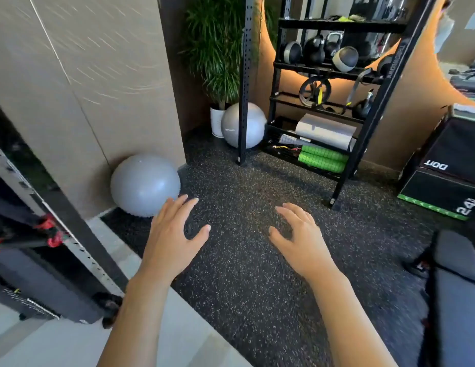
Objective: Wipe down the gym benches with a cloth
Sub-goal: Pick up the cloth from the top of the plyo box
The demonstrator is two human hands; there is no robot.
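Note:
My left hand [172,234] and my right hand [300,238] are stretched out in front of me over the speckled black rubber floor, palms down, fingers spread and relaxed, holding nothing. A black padded gym bench [455,295] lies at the lower right edge, to the right of my right arm and apart from it. A pale cloth [467,108] seems to lie on top of the black plyo box [448,165] at the right; it is small and partly cut off.
Two grey exercise balls [145,185] [243,125] rest by the beige wall and the potted plant [218,56]. A black shelf rack [334,83] holds kettlebells, medicine balls and green rollers. A black-and-white rack upright [69,229] stands at left.

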